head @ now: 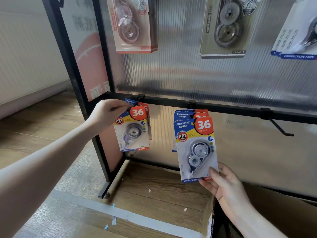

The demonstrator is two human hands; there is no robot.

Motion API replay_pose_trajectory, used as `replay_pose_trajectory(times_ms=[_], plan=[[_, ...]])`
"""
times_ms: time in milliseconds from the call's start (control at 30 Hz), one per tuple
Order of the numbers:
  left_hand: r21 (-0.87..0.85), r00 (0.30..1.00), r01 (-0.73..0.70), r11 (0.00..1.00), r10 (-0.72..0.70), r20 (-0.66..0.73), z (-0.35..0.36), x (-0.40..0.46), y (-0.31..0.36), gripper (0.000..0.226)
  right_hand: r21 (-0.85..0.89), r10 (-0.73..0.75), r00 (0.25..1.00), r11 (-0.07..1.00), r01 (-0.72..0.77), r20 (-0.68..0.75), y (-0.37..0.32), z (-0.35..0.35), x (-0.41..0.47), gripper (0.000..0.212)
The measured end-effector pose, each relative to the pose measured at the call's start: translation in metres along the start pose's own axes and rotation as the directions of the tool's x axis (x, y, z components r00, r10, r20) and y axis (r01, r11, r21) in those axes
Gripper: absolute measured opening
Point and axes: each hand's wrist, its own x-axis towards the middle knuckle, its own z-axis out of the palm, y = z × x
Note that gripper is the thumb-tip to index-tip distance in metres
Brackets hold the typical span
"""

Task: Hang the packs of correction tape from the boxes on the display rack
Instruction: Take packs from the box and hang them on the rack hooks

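Packs are what I'm watching, one in each hand, both low on the display rack (171, 102). My left hand (106, 114) pinches the top edge of a pack (133, 131) between thumb and curled fingers, right up at the left hook (141, 97) under the black bar. A second pack sits just behind it, and I judge that one is already hanging. The pinched pack stands upright, long axis vertical, printed face toward me, red "36" badge at the top, slightly tilted.

My right hand (224, 184) holds the front pack (197, 148) by its bottom edge, thumb across the face, fingers behind the card. This pack also stands tall, top leaning a touch left, face toward me. It overlaps the small stack (188, 115) hanging from the middle hook (191, 104). Its top edge lies below that hook and in front of the stack. I cannot tell whether its hanging slot is on the hook.

The hook therefore lies up and away from my right fingers, along the pack's long axis, so I judge the next move is a lift and a push toward the panel. The right-hand hook (281, 127) is bare and well apart. A cardboard box (277, 210) sits by my right forearm.
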Motion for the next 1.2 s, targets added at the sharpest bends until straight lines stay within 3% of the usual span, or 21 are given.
replay_pose_trajectory(times_ms=[67, 167, 200, 400, 500, 533, 600, 667, 1200], plan=[[0.006, 1.000, 0.000, 1.000, 0.000, 0.000, 0.003, 0.001, -0.001, 0.019, -0.018, -0.009, 1.000, 1.000, 0.009, -0.027, 0.001, 0.003, -0.001, 0.084], [0.031, 1.000, -0.028, 0.999, 0.028, -0.013, 0.007, 0.003, -0.002, 0.020, -0.025, 0.004, 0.998, 1.000, -0.005, -0.065, 0.003, 0.010, -0.002, 0.021], [0.036, 0.999, -0.035, 0.999, 0.036, -0.020, 0.008, 0.004, -0.002, 0.021, -0.036, 0.015, 0.997, 0.999, -0.018, -0.081, 0.005, 0.013, -0.004, 0.010], [0.058, 0.999, -0.012, 0.998, 0.015, -0.050, 0.011, 0.004, 0.002, 0.023, -0.073, 0.049, 0.993, 0.996, -0.056, -0.103, 0.007, 0.021, -0.009, 0.007], [0.054, 0.998, -0.008, 0.999, 0.011, -0.055, 0.012, 0.003, 0.002, 0.022, -0.089, 0.000, 0.992, 0.996, -0.011, -0.128, 0.002, 0.019, -0.010, 0.057], [0.053, 0.998, -0.006, 0.999, 0.009, -0.060, 0.013, 0.003, 0.001, 0.022, -0.093, -0.006, 0.990, 0.996, -0.007, -0.142, 0.000, 0.018, -0.010, 0.058], [0.057, 0.997, 0.000, 0.998, 0.004, -0.074, 0.014, 0.003, 0.001, 0.021, -0.073, -0.005, 0.992, 0.997, -0.004, -0.129, -0.003, 0.018, -0.011, 0.023], [0.067, 0.996, 0.010, 0.998, -0.004, -0.086, 0.016, 0.003, 0.000, 0.021, -0.103, 0.001, 0.991, 0.995, -0.016, -0.135, -0.003, 0.015, -0.009, 0.007], [0.115, 0.996, 0.031, 0.993, -0.021, -0.086, 0.019, 0.010, 0.003, 0.021, -0.410, -0.131, 0.960, 0.912, 0.019, -0.248, 0.010, 0.015, 0.068, 0.016]])
